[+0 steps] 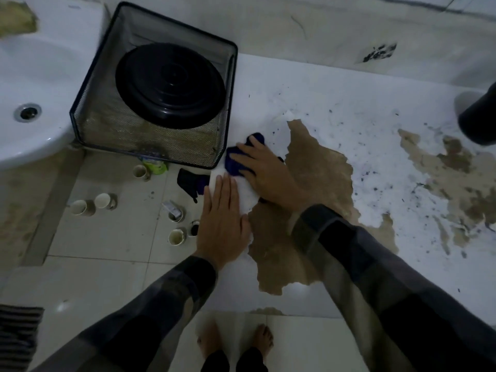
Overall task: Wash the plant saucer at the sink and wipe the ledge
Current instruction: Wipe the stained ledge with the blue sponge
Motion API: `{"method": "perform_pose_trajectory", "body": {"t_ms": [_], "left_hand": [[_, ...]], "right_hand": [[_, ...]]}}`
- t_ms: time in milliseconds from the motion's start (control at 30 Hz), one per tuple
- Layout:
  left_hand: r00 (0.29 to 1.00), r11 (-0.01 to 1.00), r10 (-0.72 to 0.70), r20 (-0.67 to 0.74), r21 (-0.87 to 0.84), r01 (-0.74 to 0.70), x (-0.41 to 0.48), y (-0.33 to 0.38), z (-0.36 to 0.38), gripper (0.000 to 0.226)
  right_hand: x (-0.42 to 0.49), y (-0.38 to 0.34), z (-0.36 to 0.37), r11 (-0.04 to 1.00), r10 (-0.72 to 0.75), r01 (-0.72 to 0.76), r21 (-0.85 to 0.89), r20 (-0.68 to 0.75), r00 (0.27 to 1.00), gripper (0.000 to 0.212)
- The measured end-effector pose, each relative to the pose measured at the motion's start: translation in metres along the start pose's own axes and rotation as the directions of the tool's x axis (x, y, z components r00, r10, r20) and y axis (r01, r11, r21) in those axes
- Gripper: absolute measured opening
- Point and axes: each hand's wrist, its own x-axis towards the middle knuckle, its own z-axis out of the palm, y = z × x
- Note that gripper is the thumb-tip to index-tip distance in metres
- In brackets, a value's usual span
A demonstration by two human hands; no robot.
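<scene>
Right hand (264, 170) lies flat on a dark blue cloth (233, 163), fingers spread and pressing it onto the white ledge (349, 103), just beside the near corner of a black wire-mesh basket (150, 146). Left hand (221, 218) is flat too, fingers straight and together, palm down on the ledge's edge and holding nothing. The black plant saucer (170, 85) sits inside the basket, on the ledge next to the white sink (40, 76). Brown patches mark the ledge. Paper cups (83, 207) lie on the floor tiles below.

Black round plant saucer (170, 85) in mesh basket (150, 146), speckled white ledge (322, 103) with brown patches, crumpled blue cloth (234, 162) on it
</scene>
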Motion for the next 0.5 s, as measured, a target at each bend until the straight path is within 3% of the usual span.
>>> {"method": "perform_pose_trajectory", "body": {"t_ms": [100,167,300,500], "left_hand": [[0.999,0.998,0.031,0.016,0.056,-0.032,0.001,-0.001,0.0,0.071],[0.999,0.994,0.039,0.021,0.097,-0.041,0.003,-0.001,0.002,0.07],[0.999,0.995,0.045,0.03,0.092,-0.047,0.016,-0.002,0.006,0.07],[0.997,0.997,0.07,0.03,-0.028,-0.07,0.061,0.002,0.007,0.068]], "right_hand": [[0.044,0.022,-0.004,0.992,0.108,-0.114,-0.047,-0.106,0.988,0.031],[0.059,0.049,-0.018,0.976,0.177,-0.188,-0.108,-0.105,0.979,0.031],[0.043,0.107,-0.04,0.887,0.441,-0.454,-0.083,-0.139,0.887,0.037],[-0.033,0.13,-0.051,0.818,0.524,-0.567,-0.098,-0.281,0.804,0.037]]}}
